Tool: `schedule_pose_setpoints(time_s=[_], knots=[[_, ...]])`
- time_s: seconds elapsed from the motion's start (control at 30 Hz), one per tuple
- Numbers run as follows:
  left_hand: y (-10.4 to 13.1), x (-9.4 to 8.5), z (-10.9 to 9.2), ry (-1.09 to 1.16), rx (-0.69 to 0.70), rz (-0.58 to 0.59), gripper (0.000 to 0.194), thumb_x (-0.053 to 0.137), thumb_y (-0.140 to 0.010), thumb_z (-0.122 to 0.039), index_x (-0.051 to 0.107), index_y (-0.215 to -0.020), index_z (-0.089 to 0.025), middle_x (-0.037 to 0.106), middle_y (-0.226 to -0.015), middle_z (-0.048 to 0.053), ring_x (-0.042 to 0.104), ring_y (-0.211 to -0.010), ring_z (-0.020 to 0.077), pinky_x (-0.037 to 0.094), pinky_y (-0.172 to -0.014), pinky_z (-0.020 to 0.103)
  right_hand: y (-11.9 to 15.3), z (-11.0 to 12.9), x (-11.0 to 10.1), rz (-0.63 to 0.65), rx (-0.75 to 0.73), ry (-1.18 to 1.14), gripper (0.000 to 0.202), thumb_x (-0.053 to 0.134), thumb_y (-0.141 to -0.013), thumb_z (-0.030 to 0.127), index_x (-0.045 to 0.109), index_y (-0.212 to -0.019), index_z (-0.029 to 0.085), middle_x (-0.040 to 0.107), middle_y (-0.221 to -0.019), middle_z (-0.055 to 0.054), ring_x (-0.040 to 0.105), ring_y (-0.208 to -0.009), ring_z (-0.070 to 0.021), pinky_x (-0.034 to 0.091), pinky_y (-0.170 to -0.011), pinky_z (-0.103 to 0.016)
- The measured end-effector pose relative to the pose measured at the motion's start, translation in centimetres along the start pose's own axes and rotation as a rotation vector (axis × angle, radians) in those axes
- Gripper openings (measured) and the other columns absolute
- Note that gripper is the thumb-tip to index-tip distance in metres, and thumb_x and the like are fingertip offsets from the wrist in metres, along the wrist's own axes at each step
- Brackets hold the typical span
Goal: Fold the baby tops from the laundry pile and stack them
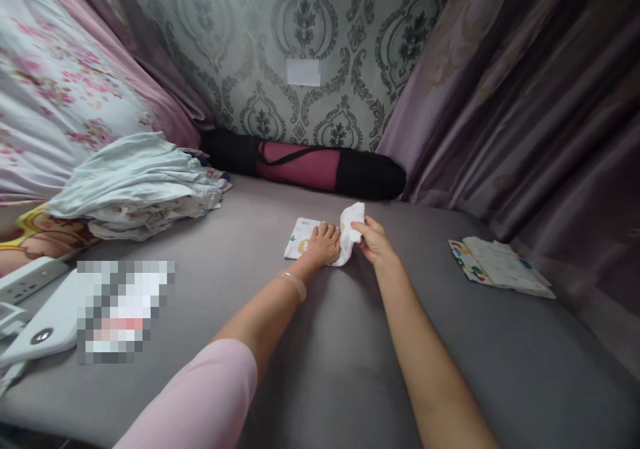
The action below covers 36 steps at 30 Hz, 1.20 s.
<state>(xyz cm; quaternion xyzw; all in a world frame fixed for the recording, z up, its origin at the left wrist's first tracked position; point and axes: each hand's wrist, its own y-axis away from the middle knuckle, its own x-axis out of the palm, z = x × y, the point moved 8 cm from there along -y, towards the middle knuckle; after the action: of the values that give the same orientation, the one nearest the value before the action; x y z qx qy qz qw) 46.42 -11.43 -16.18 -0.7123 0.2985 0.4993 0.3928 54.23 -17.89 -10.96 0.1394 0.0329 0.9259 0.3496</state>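
A small white printed cloth [296, 239] lies flat on the grey bed sheet [240, 269] in the middle of the head view. My left hand [325, 243] rests palm down on it with the fingers stretched out. On the cloth's right side, my right hand [374, 237] pinches the raised edge between thumb and fingers and holds it up off the bed. The lifted part bends upward beside my left hand. Part of the cloth is hidden under my left palm.
A heap of pale clothes [145, 182] is at the left, near a white power strip [35, 279] and a white device [55, 319]. Folded cloths [505, 265] lie at the right. A long black and pink bag [300, 165] stretches along the patterned wall [240, 49], with curtains [480, 102] at the right.
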Motion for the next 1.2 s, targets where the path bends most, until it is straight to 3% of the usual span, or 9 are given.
schedule_pose_setpoints(time_s=[0.2, 0.37, 0.53, 0.7, 0.8, 1.0, 1.2], knots=[[1.0, -0.9, 1.8, 0.058, -0.059, 0.076, 0.058, 0.047, -0.088, -0.028, 0.037, -0.142, -0.007, 0.035, -0.148, 0.024, 0.028, -0.140, 0.0357, 0.024, -0.112, 0.052, 0.0, -1.3, 3.8, -0.049, -0.019, 0.143, 0.025, 0.058, -0.064, 0.012, 0.061, -0.089, 0.015, 0.061, -0.062, 0.005, 0.053, -0.047, -0.0090, 0.044, -0.044, -0.018], [3.9, -3.3, 6.0, 0.103, -0.168, -0.017, 0.036, 0.043, -0.092, -0.026, 0.051, -0.124, -0.013, 0.041, -0.145, 0.022, 0.033, -0.138, 0.0320, 0.028, -0.110, 0.054, -0.3, -2.7, 5.9, -0.054, -0.032, 0.350, 0.039, 0.059, -0.066, 0.013, 0.062, -0.105, 0.016, 0.063, -0.068, 0.003, 0.057, -0.048, -0.0093, 0.048, -0.044, -0.018], [6.5, -4.0, 10.0, 0.221, -0.269, -0.128, 0.026, 0.047, -0.091, -0.026, 0.060, -0.111, -0.017, 0.053, -0.134, 0.015, 0.049, -0.127, 0.0252, 0.039, -0.106, 0.043, -0.9, -4.2, 8.1, -0.044, -0.107, 0.585, 0.049, 0.061, -0.067, 0.014, 0.060, -0.115, 0.018, 0.070, -0.090, -0.003, 0.068, -0.071, -0.0154, 0.055, -0.061, -0.023], [7.4, -4.0, 12.6, 0.452, -0.387, -0.309, 0.022, 0.051, -0.087, -0.024, 0.068, -0.101, -0.018, 0.061, -0.124, 0.011, 0.056, -0.118, 0.0213, 0.044, -0.103, 0.037, -0.5, -4.6, 9.7, -0.055, -0.198, 0.835, 0.047, 0.057, -0.072, 0.016, 0.058, -0.119, 0.016, 0.068, -0.108, -0.010, 0.066, -0.098, -0.0221, 0.053, -0.085, -0.032], [7.7, -4.2, 13.3, 0.551, -0.438, -0.392, 0.021, 0.051, -0.088, -0.026, 0.070, -0.091, -0.017, 0.064, -0.119, 0.011, 0.058, -0.115, 0.0205, 0.045, -0.101, 0.035, 0.0, -4.7, 10.6, -0.042, -0.221, 0.959, 0.043, 0.054, -0.076, 0.018, 0.057, -0.119, 0.015, 0.066, -0.114, -0.012, 0.061, -0.110, -0.0237, 0.047, -0.094, -0.033], [7.7, -4.4, 13.5, 0.608, -0.464, -0.384, 0.034, 0.044, -0.093, -0.027, 0.072, -0.080, -0.015, 0.065, -0.117, 0.012, 0.058, -0.116, 0.0205, 0.043, -0.102, 0.032, 0.4, -5.6, 12.1, 0.007, -0.211, 1.084, 0.038, 0.051, -0.083, 0.023, 0.054, -0.120, 0.016, 0.065, -0.115, -0.013, 0.059, -0.112, -0.0242, 0.044, -0.095, -0.032], [7.5, -4.4, 13.0, 0.594, -0.443, -0.329, 0.046, 0.038, -0.096, -0.028, 0.068, -0.064, -0.014, 0.067, -0.113, 0.014, 0.058, -0.116, 0.0212, 0.044, -0.101, 0.032, -0.3, -6.6, 12.7, 0.086, -0.146, 0.957, 0.031, 0.037, -0.092, 0.030, 0.058, -0.109, 0.015, 0.064, -0.115, -0.015, 0.059, -0.111, -0.0243, 0.043, -0.096, -0.035]])
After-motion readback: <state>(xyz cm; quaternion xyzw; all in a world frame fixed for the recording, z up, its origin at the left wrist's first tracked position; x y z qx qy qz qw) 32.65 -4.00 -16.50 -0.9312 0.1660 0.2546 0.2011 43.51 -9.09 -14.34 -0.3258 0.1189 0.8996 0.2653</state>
